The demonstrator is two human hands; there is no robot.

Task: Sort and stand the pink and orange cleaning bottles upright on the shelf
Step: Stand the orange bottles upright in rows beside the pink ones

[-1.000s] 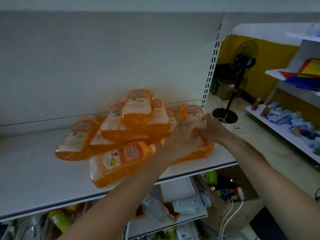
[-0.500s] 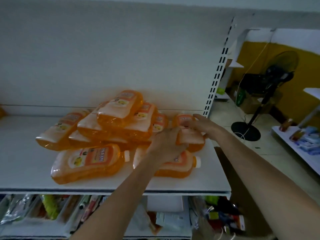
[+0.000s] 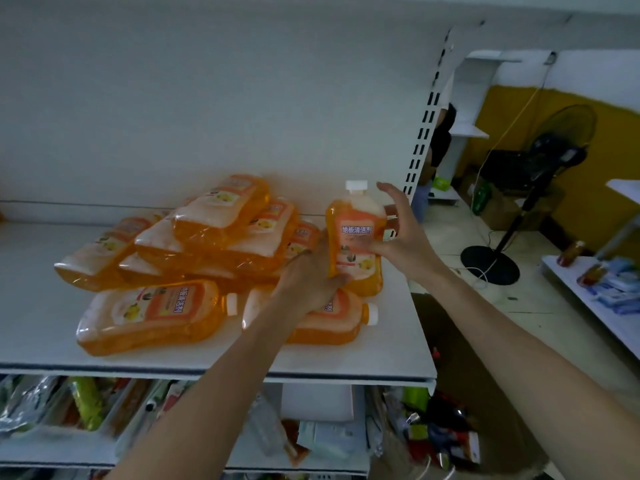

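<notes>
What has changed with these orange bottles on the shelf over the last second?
One orange bottle has been lifted out of the right end of the pile and turned upright. It now stands on the shelf with its white cap on top. The left hand and right hand still hold it, one on each side. The rest of the pile stays lying flat.

A dim shop interior. A plain white back panel [image 3: 207, 98] fills the upper left of the frame, above a white shelf [image 3: 398, 344]. A slotted white upright [image 3: 424, 126] runs down the centre right. Right of it is a mustard-yellow wall [image 3: 616, 150], with a black standing fan [image 3: 554, 150] on a pale floor [image 3: 519, 323]. At the right edge, another white shelf [image 3: 585, 303] holds small packets. Along the bottom, a lower shelf [image 3: 62, 448] is crowded with mixed goods.
</notes>
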